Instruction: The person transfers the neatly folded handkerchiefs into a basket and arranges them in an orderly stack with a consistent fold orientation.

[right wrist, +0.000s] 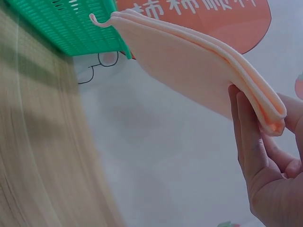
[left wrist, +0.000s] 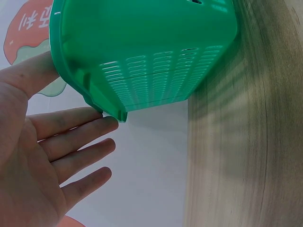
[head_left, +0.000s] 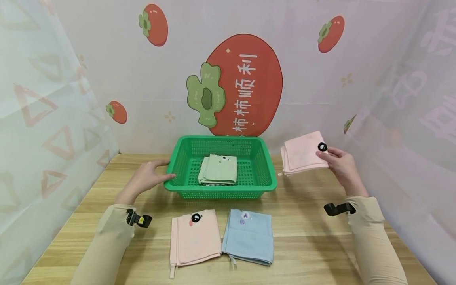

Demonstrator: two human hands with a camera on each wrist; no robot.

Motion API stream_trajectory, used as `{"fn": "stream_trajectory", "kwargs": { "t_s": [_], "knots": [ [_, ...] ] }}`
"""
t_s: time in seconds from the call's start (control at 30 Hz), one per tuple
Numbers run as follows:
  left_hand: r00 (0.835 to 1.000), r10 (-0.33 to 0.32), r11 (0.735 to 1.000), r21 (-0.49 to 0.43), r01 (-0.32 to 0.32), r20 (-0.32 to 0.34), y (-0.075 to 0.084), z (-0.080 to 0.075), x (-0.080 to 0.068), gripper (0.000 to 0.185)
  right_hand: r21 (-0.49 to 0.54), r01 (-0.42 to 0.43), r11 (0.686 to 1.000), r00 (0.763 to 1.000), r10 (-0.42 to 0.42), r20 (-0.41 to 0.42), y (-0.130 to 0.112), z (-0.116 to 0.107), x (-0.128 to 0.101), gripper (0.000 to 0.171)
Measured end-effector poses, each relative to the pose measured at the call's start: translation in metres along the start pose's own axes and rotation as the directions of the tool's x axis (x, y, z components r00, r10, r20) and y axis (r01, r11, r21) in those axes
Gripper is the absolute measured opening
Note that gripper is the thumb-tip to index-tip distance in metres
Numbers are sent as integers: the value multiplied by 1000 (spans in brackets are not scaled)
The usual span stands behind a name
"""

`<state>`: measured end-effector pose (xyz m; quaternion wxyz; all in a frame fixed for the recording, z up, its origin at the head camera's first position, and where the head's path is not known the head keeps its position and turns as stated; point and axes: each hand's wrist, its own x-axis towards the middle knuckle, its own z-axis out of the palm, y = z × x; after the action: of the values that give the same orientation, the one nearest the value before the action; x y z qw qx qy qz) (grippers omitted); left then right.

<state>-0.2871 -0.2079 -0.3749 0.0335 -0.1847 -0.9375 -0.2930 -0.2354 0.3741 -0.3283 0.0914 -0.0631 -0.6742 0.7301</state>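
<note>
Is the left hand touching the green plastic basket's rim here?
Touching. In the left wrist view the left hand is open, and its thumb and index fingertip meet the rim corner of the green plastic basket. The head view agrees.

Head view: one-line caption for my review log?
Right hand lifts a folded pink towel beside the green basket; left hand touches its rim.
</note>
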Motion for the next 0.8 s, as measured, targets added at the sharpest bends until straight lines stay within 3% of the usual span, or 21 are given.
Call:
{"fn": "stream_trajectory", "kwargs": {
  "t_s": [0.8],
  "knots": [
    [1000, 3, 1000, -10, -3, -5, -1, 0, 0, 71, 63, 21, 998, 999, -23, 40, -18, 17, -5, 18]
  ]
}}
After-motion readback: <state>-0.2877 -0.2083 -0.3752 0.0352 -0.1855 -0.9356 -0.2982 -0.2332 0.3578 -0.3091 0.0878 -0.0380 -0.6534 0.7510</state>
